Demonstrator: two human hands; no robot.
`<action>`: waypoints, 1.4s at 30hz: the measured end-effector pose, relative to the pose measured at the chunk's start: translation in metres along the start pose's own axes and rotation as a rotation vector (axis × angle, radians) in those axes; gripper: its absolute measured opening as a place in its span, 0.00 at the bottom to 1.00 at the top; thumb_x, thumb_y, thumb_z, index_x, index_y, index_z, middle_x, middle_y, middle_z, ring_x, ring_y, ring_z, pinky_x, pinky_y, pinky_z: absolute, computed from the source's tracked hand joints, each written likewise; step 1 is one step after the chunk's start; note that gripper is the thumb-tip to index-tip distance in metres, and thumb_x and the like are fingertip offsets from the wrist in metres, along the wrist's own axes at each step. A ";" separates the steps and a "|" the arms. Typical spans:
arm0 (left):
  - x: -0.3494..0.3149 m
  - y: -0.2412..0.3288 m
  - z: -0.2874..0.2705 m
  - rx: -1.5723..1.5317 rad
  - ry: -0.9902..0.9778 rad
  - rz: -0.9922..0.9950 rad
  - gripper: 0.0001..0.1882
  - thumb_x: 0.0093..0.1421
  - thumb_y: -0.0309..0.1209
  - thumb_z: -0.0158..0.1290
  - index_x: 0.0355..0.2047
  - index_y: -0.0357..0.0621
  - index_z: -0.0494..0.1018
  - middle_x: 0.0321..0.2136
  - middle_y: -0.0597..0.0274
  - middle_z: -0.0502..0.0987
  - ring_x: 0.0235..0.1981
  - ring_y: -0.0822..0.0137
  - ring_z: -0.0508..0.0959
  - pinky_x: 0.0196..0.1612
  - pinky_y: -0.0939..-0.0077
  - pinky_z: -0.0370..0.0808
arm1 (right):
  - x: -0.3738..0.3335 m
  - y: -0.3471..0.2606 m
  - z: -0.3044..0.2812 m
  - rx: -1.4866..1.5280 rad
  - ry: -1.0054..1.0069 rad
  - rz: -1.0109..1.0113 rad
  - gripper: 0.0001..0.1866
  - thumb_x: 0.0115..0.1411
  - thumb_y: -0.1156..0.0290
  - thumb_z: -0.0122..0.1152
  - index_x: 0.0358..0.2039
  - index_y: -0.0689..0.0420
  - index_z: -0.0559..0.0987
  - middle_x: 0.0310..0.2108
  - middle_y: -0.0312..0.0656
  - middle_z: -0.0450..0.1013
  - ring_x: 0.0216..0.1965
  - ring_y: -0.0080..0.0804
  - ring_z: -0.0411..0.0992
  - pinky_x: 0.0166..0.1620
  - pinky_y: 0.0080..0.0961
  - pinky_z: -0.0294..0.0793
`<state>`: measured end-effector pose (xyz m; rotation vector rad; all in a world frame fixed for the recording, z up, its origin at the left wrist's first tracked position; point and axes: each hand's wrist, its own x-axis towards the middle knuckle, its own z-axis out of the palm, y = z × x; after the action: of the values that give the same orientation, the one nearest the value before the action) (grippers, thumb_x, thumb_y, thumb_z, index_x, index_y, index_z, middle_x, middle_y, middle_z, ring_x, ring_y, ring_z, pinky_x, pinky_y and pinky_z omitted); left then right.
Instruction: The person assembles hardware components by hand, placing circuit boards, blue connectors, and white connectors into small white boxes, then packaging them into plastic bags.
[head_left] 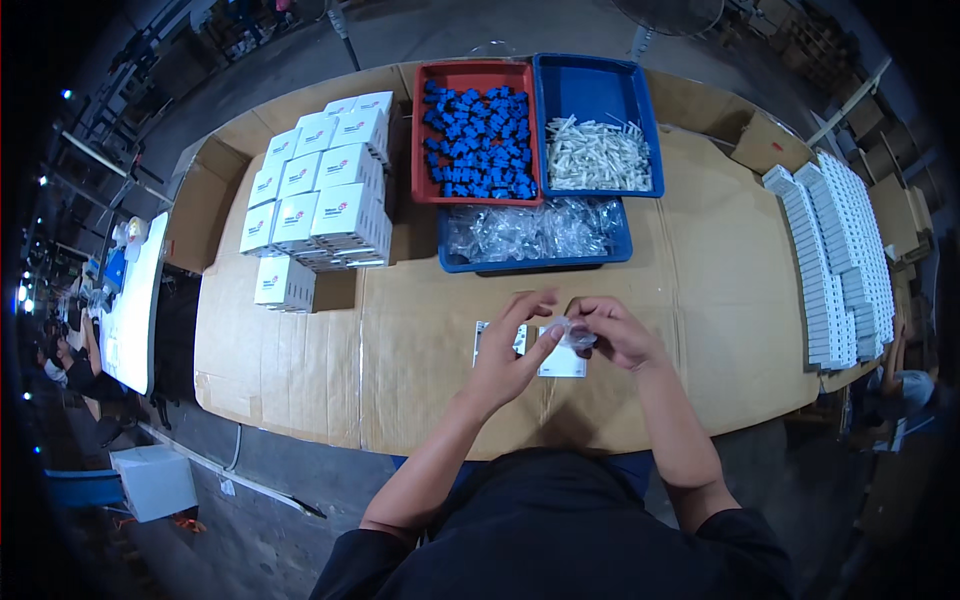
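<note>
and here we are at the middle of the counter (440, 400), with the clear plastic piece (578, 337) up in the air between the two hands. the right hand (618, 335) has it, thumb and fingers pinched close on the film. the left hand (518, 348) is wide, fingers spread and raised, its thumb right up at the film's near-left side; whether that thumb is actually touching, i can't tell from here.

this looks a featherweight: thin, soft, glossy, likely slippery and quick to crumple. a light pinch at the rim should suit it best, one fingertip each side, since a hard squeeze in the middle could crease it.

just below the hands, flat on the counter, lie two white pieces: a dark-printed one (484, 343) by the left hand and a plainer one (563, 364) under the gap between the hands.

straight ahead of the hands, a blue tray (535, 265) carries a heap of clear plastic (530, 232). beyond it stands a red tray (418, 140) of small blue parts (478, 140), and to its right another blue tray (590, 88) with slim white pieces (598, 155).

out to the left of the hands, and farther ahead, rises a stack of white boxes (325, 180); well off to the right, long rows of small white packs (840, 270) line the counter's edge.
</note>
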<state>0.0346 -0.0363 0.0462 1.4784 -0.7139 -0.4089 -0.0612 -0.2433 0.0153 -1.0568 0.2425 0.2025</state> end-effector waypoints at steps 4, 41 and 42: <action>-0.003 -0.020 0.000 0.099 0.006 0.082 0.07 0.66 0.26 0.61 0.40 0.32 0.83 0.36 0.57 0.80 0.38 0.64 0.80 0.42 0.73 0.76 | -0.005 0.019 0.020 0.070 0.065 0.034 0.14 0.74 0.61 0.56 0.43 0.61 0.79 0.35 0.36 0.77 0.33 0.21 0.75 0.35 0.21 0.75; -0.036 -0.036 0.014 -0.233 0.625 -0.231 0.13 0.75 0.35 0.53 0.42 0.35 0.76 0.24 0.67 0.75 0.23 0.79 0.72 0.28 0.81 0.71 | 0.024 0.038 0.092 -0.167 0.441 -0.289 0.18 0.76 0.62 0.55 0.38 0.65 0.80 0.25 0.39 0.77 0.21 0.22 0.74 0.24 0.20 0.74; -0.036 -0.037 0.013 -0.232 0.626 -0.229 0.13 0.75 0.35 0.53 0.42 0.35 0.76 0.24 0.67 0.75 0.23 0.79 0.72 0.28 0.81 0.71 | 0.026 0.037 0.090 -0.167 0.440 -0.290 0.18 0.76 0.62 0.55 0.38 0.65 0.80 0.25 0.39 0.77 0.21 0.22 0.74 0.24 0.20 0.74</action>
<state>0.0066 -0.0255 0.0029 1.3633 0.0022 -0.1723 -0.0381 -0.1453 0.0193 -1.2827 0.4689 -0.2796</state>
